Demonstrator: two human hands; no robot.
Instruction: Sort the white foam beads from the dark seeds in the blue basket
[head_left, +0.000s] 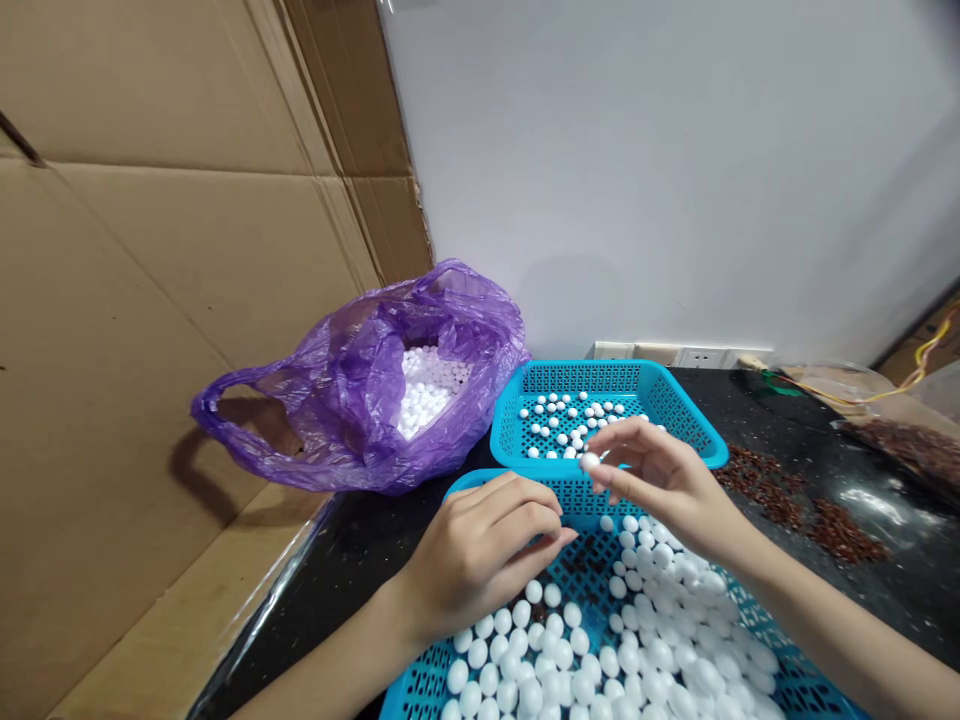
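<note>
Our right hand (667, 475) pinches one small white ball (589, 462) between the thumb and finger tips. The ball is up in the air, near where the two baskets meet. The fingers of our left hand (480, 545) curl in close to the thumb, over the front blue basket (577, 495). We cannot tell if they hold anything.

We seem to be in the middle of handling the balls one by one. The next move seems to call for a soft, steady pinch, because a round ball can slip and roll.

Under our hands, lots of loose white balls (660, 655) fill much of the front basket, with some dark brown bits (589, 555) among them. Those bits could get in the way of a clean grab. Our left hand also hides some of the basket. Just behind is the back blue basket (701, 420), with fewer balls (562, 439) spread over its bottom. Its front rim is a little wall to clear.

To the left, a purple plastic bag (352, 400) lies open with more white balls (424, 400) inside. On the right, brown bits (844, 530) lie on the black worktop (330, 570). Past those, we see a thin yellow wire (885, 395), and wall sockets (701, 357) sit behind the back basket.
</note>
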